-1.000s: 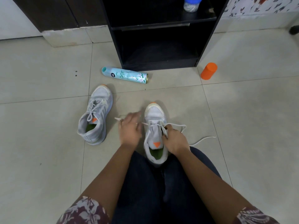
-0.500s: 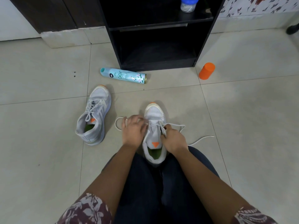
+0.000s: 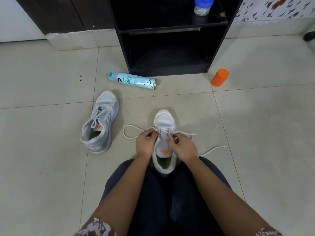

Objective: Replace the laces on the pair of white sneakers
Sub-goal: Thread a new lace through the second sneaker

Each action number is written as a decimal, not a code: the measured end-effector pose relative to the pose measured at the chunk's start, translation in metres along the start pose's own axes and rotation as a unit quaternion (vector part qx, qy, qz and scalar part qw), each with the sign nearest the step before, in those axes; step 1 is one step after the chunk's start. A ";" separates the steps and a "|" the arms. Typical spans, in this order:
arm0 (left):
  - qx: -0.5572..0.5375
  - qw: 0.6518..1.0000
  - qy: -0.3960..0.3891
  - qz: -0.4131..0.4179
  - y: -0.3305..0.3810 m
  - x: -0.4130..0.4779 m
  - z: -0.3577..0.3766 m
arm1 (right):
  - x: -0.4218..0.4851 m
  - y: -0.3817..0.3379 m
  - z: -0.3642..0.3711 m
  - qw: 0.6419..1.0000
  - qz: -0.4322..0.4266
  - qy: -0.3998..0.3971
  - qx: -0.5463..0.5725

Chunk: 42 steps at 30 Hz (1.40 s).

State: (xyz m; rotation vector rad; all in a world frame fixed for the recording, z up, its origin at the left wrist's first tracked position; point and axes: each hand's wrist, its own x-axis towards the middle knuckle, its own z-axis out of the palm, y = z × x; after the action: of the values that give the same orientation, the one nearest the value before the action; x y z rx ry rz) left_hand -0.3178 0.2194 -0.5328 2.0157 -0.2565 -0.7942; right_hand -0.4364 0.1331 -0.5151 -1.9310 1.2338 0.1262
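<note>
A white sneaker (image 3: 164, 120) stands on the tiled floor (image 3: 51, 167), its toe pointing away from a seated person and its heel against dark trousers (image 3: 153, 201), directly beneath both hands. The left hand (image 3: 145, 143), fingers curled, pinches the white lace (image 3: 125, 132) at the left edge of the eyelets; from its fingertips the lace runs out in a loose loop lying on the floor to that hand's left. The right hand (image 3: 185, 147), also curled, pinches the lace over the tongue, and the other end trails across the floor to that hand's right, its tip well apart from the shoe.

The second sneaker (image 3: 102, 123), already laced, lies tilted on its side to the left of the left hand and slightly beyond it. Farther out, beyond both hands, a pale blue spray can (image 3: 133, 80) lies on its side just in front of a black shelf unit (image 3: 122, 40). An orange cap (image 3: 219, 77) stands on the floor beyond and to the right of the right hand. A blue-lidded jar (image 3: 202, 5) sits on the unit's upper shelf.
</note>
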 end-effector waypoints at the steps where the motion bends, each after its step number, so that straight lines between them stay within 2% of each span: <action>1: -0.052 0.998 0.006 -0.022 0.000 0.002 0.002 | 0.003 -0.003 -0.001 0.997 0.033 -0.004 0.074; 3: -0.168 0.981 0.007 -0.093 -0.001 0.003 0.006 | 0.011 -0.007 0.000 0.959 0.107 -0.009 0.261; 5: -0.248 0.961 -0.013 -0.118 -0.005 0.004 0.010 | 0.018 -0.008 0.004 0.919 0.131 0.012 0.372; 9: -0.250 0.961 0.010 -0.122 -0.007 0.011 0.009 | 0.022 -0.008 0.005 0.887 0.128 0.047 0.441; 12: -0.283 0.948 0.022 -0.145 -0.006 0.010 0.008 | 0.024 -0.004 0.005 0.837 0.178 0.047 0.515; 14: -0.291 0.946 0.015 -0.144 -0.008 0.008 0.009 | 0.027 -0.002 0.007 0.836 0.179 0.040 0.518; 18: -0.294 0.951 -0.012 -0.095 -0.003 0.008 0.007 | 0.028 -0.005 0.004 0.868 0.152 0.004 0.473; 24: -0.361 0.920 -0.026 -0.148 -0.004 0.012 0.003 | 0.028 -0.002 0.005 0.831 0.192 0.015 0.522; 26: -0.315 0.942 -0.015 -0.113 -0.006 0.014 0.005 | 0.030 -0.001 0.005 0.843 0.211 0.028 0.494; 27: -0.263 0.963 -0.004 -0.064 -0.006 0.014 0.005 | 0.031 0.001 0.005 0.867 0.214 0.053 0.447; 29: -0.061 0.996 0.009 0.070 -0.009 0.013 0.006 | 0.030 0.004 0.003 0.935 0.173 0.134 0.278; 30: 0.061 0.988 0.019 0.139 -0.010 0.010 0.006 | 0.026 0.003 0.000 0.954 0.115 0.179 0.210; 31: 0.163 0.965 0.041 0.203 -0.010 0.006 0.006 | 0.023 0.000 0.000 0.964 0.026 0.204 0.170; 33: 0.251 0.921 0.067 0.290 -0.003 -0.004 0.005 | 0.017 -0.011 0.002 0.959 -0.185 0.188 0.106; 34: 0.270 0.909 0.070 0.310 0.001 -0.009 0.005 | 0.013 -0.016 0.005 0.952 -0.256 0.161 0.053; 36: 0.268 0.908 0.065 0.317 0.002 -0.009 0.003 | 0.010 -0.018 0.014 0.938 -0.315 0.137 -0.039; 39: 0.181 0.945 0.082 0.260 -0.002 0.000 -0.002 | 0.010 -0.013 0.013 0.943 -0.282 0.153 -0.085; 40: 0.116 0.962 0.095 0.227 -0.002 0.003 -0.004 | 0.012 -0.010 0.009 0.946 -0.271 0.159 -0.072; 42: -0.083 0.983 0.113 0.118 0.004 0.008 -0.008 | 0.015 -0.003 -0.003 0.947 -0.262 0.183 -0.040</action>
State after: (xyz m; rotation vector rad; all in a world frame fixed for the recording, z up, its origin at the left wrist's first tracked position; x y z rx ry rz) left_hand -0.3064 0.2190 -0.5298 1.8563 -0.2813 -0.4189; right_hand -0.4270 0.1212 -0.5186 -2.3583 0.9011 -0.4852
